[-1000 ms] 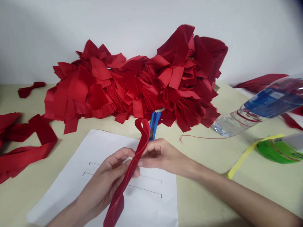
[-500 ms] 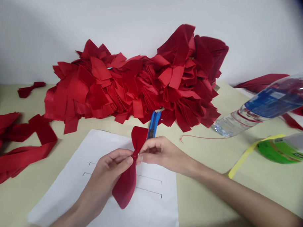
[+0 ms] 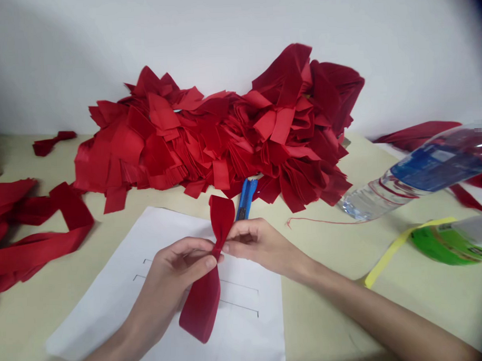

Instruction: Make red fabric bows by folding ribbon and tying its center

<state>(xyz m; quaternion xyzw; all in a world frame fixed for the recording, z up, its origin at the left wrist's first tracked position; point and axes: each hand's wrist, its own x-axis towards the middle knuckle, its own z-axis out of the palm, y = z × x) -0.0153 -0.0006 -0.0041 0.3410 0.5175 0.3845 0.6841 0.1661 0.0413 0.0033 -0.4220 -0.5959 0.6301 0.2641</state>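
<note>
A red velvet ribbon bow [image 3: 203,303] is held up over a white sheet of paper [image 3: 252,340] marked with thin black lines. My left hand [image 3: 184,264] pinches its gathered middle from the left, thumb and fingers closed. From the other side, my right hand [image 3: 253,243] also grips the gathered middle with its fingertips. One loop points up and away, the other down toward me. Any thread at the pinch is too small to make out. Just beyond my right hand lies a blue utility knife [image 3: 247,198].
A large heap of red ribbon pieces [image 3: 208,145] lies against the wall. Long red ribbon [image 3: 69,228] lies at left, with a small bow [image 3: 53,142] behind. At right are a clear bottle [image 3: 383,191], a red thread [image 3: 325,220], a green-labelled roll [image 3: 444,244] and a yellow strip [image 3: 389,257].
The bow has turned slightly between my fingers, and its lower loop now shows more of its flat face. Both hands keep their pinch. The whole view has shifted a little.
</note>
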